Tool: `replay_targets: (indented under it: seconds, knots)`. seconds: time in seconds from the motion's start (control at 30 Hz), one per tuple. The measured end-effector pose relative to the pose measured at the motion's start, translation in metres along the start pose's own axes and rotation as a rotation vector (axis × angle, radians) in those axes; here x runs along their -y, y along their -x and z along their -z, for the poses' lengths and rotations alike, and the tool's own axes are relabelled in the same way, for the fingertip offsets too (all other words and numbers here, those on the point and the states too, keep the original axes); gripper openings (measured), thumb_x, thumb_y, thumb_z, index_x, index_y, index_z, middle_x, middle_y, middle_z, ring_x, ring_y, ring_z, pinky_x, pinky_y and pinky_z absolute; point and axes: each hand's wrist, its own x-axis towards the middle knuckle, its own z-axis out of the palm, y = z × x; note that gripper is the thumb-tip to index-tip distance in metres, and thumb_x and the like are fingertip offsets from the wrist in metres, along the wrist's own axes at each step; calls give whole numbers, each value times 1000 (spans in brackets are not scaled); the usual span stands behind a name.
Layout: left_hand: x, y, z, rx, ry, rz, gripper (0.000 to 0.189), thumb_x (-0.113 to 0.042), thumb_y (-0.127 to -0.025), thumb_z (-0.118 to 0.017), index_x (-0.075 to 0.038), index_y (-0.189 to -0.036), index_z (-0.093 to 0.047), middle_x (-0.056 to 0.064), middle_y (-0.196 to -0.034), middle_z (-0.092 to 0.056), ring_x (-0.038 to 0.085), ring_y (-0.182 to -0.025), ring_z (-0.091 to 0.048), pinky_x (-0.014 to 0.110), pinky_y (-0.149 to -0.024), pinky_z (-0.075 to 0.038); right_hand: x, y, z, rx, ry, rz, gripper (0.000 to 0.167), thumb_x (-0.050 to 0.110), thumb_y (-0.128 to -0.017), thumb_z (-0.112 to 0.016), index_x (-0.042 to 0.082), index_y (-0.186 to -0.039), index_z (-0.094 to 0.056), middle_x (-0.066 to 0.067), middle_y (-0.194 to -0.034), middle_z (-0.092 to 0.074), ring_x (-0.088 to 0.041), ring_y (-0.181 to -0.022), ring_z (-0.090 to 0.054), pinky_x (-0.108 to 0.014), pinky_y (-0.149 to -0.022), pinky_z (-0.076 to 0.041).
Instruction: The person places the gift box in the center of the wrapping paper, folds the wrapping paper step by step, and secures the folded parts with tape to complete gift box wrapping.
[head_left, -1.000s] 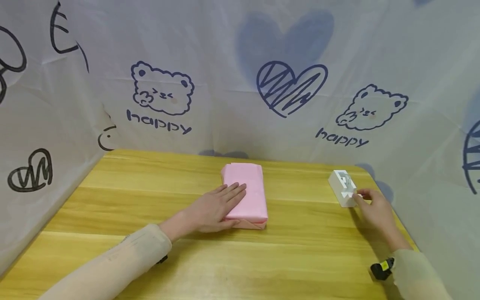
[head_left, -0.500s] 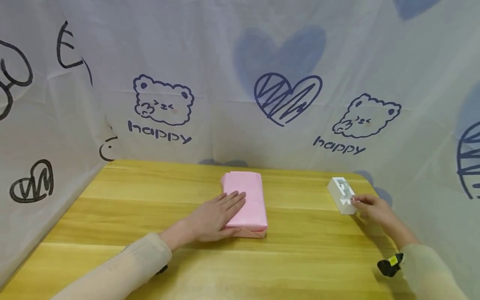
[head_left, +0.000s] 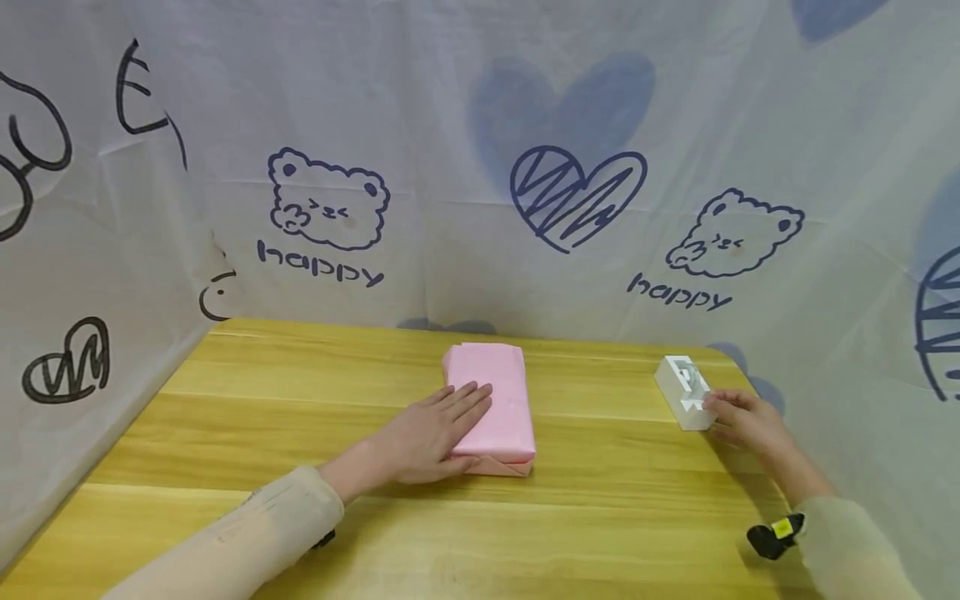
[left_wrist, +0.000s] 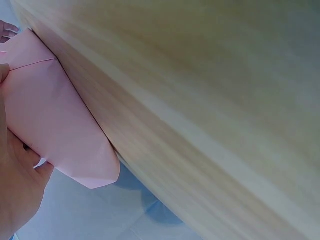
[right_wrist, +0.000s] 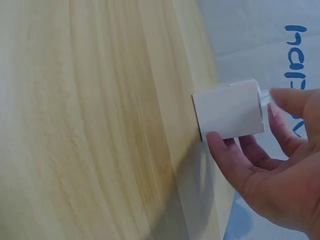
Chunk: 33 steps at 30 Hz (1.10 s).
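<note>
In the head view, a pink paper-wrapped package lies on the wooden table, and my left hand rests flat across its left part with the fingers straight. The left wrist view shows one folded end of the package beside my palm. To the right stands a white tape dispenser with a recess in its top. My right hand is at its near end. Close up, the thumb and a curled finger pinch a bit of clear tape by the dispenser's serrated edge, while other fingers touch its side.
The wooden table ends at a white printed cloth hanging behind and at both sides. A black device with a yellow label sits at my right wrist.
The head view has tilted up slightly since one second ago. My right hand has drawn in closer at the dispenser's near end. The left hand stays on the package.
</note>
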Motion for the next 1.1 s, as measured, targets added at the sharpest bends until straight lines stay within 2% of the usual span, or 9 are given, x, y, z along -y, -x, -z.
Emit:
replay_targets:
  seconds: [0.2, 0.37, 0.6, 0.67, 0.77, 0.87, 0.93, 1.0, 1.1]
  knots:
    - [1, 1, -1, -6, 2, 4, 82, -55, -106, -48, 0, -163, -26, 15, -171, -23, 33, -157, -23, 46, -127, -24, 3, 2, -2, 26, -197, -68, 60, 29, -109, -54, -17, -144, -37, 0, -109, -59, -4, -91, -68, -29, -89, -61]
    - [1, 1, -1, -14, 2, 3, 82, -54, -106, -48, 0, -163, -26, 15, -171, -24, 32, -157, -24, 46, -127, -25, 3, 5, -4, 13, -289, -91, 46, 22, -109, -55, -14, -137, -46, 2, -107, -59, -5, -89, -68, -25, -86, -61]
    - [1, 1, -1, -11, 7, 11, 82, -54, -106, -48, 0, -163, -27, 15, -171, -24, 32, -157, -24, 46, -127, -25, -1, 8, -8, 26, -322, -69, 47, 21, -110, -52, -14, -141, -48, 11, -101, -64, -2, -92, -67, -22, -88, -59]
    - [1, 1, -1, -12, 5, 8, 82, -54, -106, -48, 0, -163, -27, 15, -171, -24, 32, -157, -24, 46, -127, -25, -3, 10, -10, 40, -362, -38, 38, 20, -110, -51, -8, -136, -57, 14, -101, -66, 0, -94, -67, -21, -89, -58]
    - [0, 1, 0, -9, 6, 6, 81, -54, -106, -47, 0, -163, -27, 15, -171, -24, 32, -157, -24, 46, -127, -25, -6, 13, -14, 53, -464, -4, 21, 17, -110, -51, 8, -114, -70, 16, -101, -69, 2, -96, -67, -19, -90, -57]
    - [0, 1, 0, -5, 11, 6, 81, -54, -106, -47, 0, -164, -26, 15, -171, -23, 32, -158, -23, 46, -127, -24, -7, 16, -18, 19, -510, -5, 16, 19, -109, -54, 13, -105, -69, 13, -99, -70, 2, -95, -67, -18, -91, -56]
    - [0, 0, -1, -6, 14, 6, 81, -54, -106, -47, 0, -164, -26, 15, -171, -23, 31, -158, -22, 46, -127, -23, -5, 16, -20, -24, -463, -29, 20, 23, -109, -56, 5, -113, -64, 9, -107, -66, 1, -95, -66, -19, -93, -56]
    - [0, 0, -1, -6, 14, 5, 82, -54, -106, -47, 0, -163, -26, 15, -171, -23, 31, -158, -22, 45, -128, -23, -4, 16, -21, -71, -359, -72, 37, 30, -109, -54, -3, -125, -56, 0, -119, -60, -3, -102, -62, -19, -92, -56]
    - [0, 0, -2, -9, 13, 0, 82, -54, -106, -48, 0, -163, -27, 16, -171, -23, 32, -158, -23, 45, -128, -23, -2, 15, -21, -117, -219, -141, 52, 39, -108, -52, -8, -132, -48, -5, -118, -53, -6, -96, -59, -19, -85, -58]
